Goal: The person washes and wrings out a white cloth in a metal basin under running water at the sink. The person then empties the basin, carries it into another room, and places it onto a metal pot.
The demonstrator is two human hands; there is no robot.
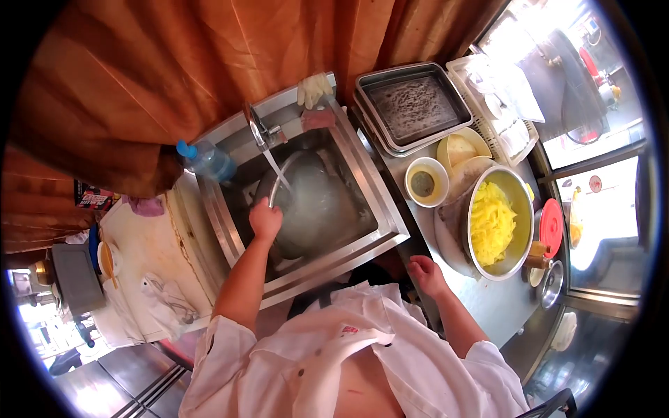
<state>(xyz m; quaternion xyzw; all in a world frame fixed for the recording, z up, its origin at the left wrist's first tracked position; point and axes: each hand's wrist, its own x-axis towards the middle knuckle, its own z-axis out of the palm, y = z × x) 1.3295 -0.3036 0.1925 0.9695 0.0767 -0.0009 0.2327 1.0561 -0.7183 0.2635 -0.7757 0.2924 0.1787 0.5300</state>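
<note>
The metal basin (286, 169) sat inside the sink (369, 182), with cloudy water in it, and a stream of water (276, 166) ran into it from the tap (259, 131). My left hand (265, 221) was clamped on the basin's near-left rim, fingers bent over the edge, the forearm crossing the sink's front lip. My right hand (427, 277) was well apart from the left, beside the near edge of the right-hand worktop (498, 310). Its fingers were partly curled; I could not tell how fully they were closed, nor whether they touched the steel.

Room in the sink was greatest to the right of the basin, where water lay up to the inner wall. A clear plastic bottle (212, 164) with a blue top stood by the sink's left edge; pale gloves (313, 89) and a pink cloth (318, 118) occupied the far-right corner.

On the right-hand worktop, a steel bowl (524, 247) of yellow strips (493, 224) stood nearest my right hand. Beyond it were a small white bowl (444, 189) and stacked trays (418, 148). Bare steel extended from the steel bowl toward my right forearm.
</note>
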